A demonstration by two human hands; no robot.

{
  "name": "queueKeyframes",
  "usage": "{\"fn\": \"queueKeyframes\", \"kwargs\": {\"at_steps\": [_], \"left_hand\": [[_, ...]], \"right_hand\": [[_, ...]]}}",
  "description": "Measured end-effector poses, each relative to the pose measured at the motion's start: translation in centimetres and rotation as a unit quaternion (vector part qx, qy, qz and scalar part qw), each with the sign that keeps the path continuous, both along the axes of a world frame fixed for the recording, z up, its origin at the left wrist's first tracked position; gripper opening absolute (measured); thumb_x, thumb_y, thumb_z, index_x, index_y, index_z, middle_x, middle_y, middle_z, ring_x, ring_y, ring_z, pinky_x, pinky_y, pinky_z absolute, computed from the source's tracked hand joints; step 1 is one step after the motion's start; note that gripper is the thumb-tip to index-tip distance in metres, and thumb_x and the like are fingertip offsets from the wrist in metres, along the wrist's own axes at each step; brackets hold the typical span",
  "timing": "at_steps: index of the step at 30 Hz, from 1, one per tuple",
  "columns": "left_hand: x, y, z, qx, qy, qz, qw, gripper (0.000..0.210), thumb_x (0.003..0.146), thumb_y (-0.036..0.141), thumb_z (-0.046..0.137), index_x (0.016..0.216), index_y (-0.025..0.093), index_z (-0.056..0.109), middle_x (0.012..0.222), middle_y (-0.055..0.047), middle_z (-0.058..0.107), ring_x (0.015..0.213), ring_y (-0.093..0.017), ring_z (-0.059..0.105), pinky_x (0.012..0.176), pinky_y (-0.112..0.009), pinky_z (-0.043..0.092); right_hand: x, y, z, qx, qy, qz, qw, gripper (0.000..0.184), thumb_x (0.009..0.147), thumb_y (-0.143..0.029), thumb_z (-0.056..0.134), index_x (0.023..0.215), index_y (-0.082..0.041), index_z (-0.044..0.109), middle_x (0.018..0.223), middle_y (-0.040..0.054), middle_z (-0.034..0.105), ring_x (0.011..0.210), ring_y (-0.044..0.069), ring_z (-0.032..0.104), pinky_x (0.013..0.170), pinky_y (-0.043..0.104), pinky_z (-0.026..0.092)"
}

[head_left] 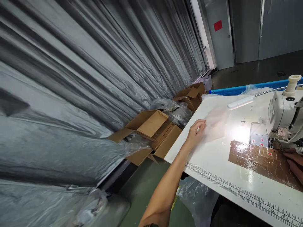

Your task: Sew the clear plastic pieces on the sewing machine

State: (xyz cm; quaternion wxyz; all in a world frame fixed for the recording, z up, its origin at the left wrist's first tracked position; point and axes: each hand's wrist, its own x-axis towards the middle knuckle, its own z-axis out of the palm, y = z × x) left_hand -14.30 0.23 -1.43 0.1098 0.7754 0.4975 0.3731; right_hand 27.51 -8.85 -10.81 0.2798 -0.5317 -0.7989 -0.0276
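Over the left side of the white sewing table (208,157), my left hand (197,130) is closed, with its fingers curled against the thumb. A motion-blurred, translucent plastic sheet (216,124) extends from its fingertips. At the right edge, my right hand (294,160) is only partly in view. Its visible fingers are stretched out and apart over a brown, tape-covered cardboard piece (251,160). Just beyond the fingers stands the sewing machine head (278,110). Small red marks show on the metal plate below it and on the cardboard.
A lit lamp (241,102) on a flexible neck hangs above the table. A printed ruler (227,186) runs along the near edge. Open cardboard boxes (153,124) and plastic bags (178,112) sit left of the table, beside a grey curtain (106,63).
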Motion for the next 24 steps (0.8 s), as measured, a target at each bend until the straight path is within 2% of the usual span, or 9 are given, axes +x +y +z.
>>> {"fn": "queueKeyframes", "kwargs": {"at_steps": [2,5,7,9,12,14,18,20,24], "left_hand": [[1.6,-0.8,0.8,-0.02,-0.043,-0.036,0.998,0.044,0.102,0.049,0.037,0.087,0.015,0.061,0.103,-0.011,0.067,0.096,-0.019,0.065,0.087,-0.03,0.051],[5.6,-2.7,0.7,-0.09,-0.067,-0.165,0.98,0.035,0.102,0.042,0.043,0.093,0.015,0.063,0.104,-0.01,0.07,0.1,-0.019,0.066,0.089,-0.032,0.053],[8.7,-4.2,0.1,-0.107,-0.025,-0.282,0.953,0.034,0.103,0.037,0.042,0.089,0.015,0.064,0.104,-0.01,0.072,0.098,-0.017,0.067,0.085,-0.03,0.055],[11.3,-5.5,-0.7,-0.111,0.061,-0.396,0.91,0.027,0.101,0.03,0.048,0.088,0.016,0.066,0.118,-0.01,0.07,0.106,-0.018,0.066,0.093,-0.033,0.054],[13.4,-6.3,-1.4,-0.075,0.105,-0.483,0.866,0.02,0.096,0.032,0.061,0.086,0.017,0.069,0.124,-0.009,0.068,0.109,-0.019,0.066,0.099,-0.035,0.051],[13.8,-5.7,-1.4,-0.056,0.079,-0.46,0.883,0.021,0.096,0.034,0.061,0.088,0.017,0.069,0.118,-0.009,0.07,0.106,-0.018,0.067,0.096,-0.034,0.053],[13.6,-3.6,-1.7,-0.051,0.056,-0.301,0.95,0.019,0.098,0.029,0.055,0.1,0.016,0.068,0.111,-0.009,0.07,0.101,-0.018,0.067,0.086,-0.034,0.057],[13.6,-2.9,-2.2,-0.054,0.06,-0.265,0.961,0.015,0.096,0.027,0.059,0.096,0.016,0.068,0.105,-0.008,0.069,0.097,-0.018,0.066,0.081,-0.032,0.057],[13.7,-2.8,-2.8,-0.051,0.061,-0.259,0.963,0.014,0.093,0.024,0.06,0.082,0.016,0.063,0.098,-0.007,0.068,0.091,-0.018,0.065,0.076,-0.031,0.055]], "right_hand": [[-0.5,-0.2,0.6,0.034,-0.027,0.011,0.999,0.049,0.097,-0.048,0.034,0.108,-0.021,0.074,0.098,0.0148,0.067,0.083,0.028,0.069,0.061,0.038,0.059],[-1.4,-0.4,2.6,0.072,-0.055,0.016,0.996,0.057,0.1,-0.046,0.028,0.099,-0.015,0.076,0.092,0.0174,0.066,0.072,0.025,0.068,0.056,0.035,0.058],[-1.9,-0.6,3.9,0.068,-0.067,0.019,0.995,0.058,0.1,-0.043,0.027,0.096,-0.013,0.077,0.093,0.0191,0.066,0.071,0.024,0.067,0.055,0.034,0.057],[-2.2,-0.7,4.7,0.059,-0.074,0.019,0.995,0.057,0.101,-0.04,0.027,0.096,-0.013,0.076,0.094,0.0201,0.067,0.074,0.024,0.068,0.056,0.033,0.057],[-2.4,-0.8,4.8,0.051,-0.059,0.006,0.997,0.053,0.101,-0.037,0.028,0.096,-0.012,0.075,0.094,0.0198,0.066,0.08,0.026,0.068,0.062,0.035,0.058],[-2.4,-0.9,4.6,0.029,-0.052,0.002,0.998,0.05,0.1,-0.036,0.029,0.1,-0.013,0.073,0.096,0.0186,0.066,0.085,0.026,0.067,0.065,0.036,0.058],[-2.3,-0.9,4.3,0.006,-0.034,0.007,0.999,0.045,0.099,-0.036,0.031,0.102,-0.016,0.072,0.1,0.017,0.065,0.089,0.027,0.065,0.069,0.038,0.057],[-2.3,-0.9,4.3,0.009,-0.023,0.009,1.0,0.044,0.099,-0.035,0.033,0.102,-0.015,0.072,0.099,0.0168,0.065,0.089,0.027,0.065,0.069,0.038,0.057],[-2.5,-0.9,4.7,0.001,-0.016,0.016,1.0,0.043,0.098,-0.031,0.034,0.103,-0.014,0.073,0.098,0.0172,0.065,0.09,0.027,0.066,0.068,0.038,0.057]]}}
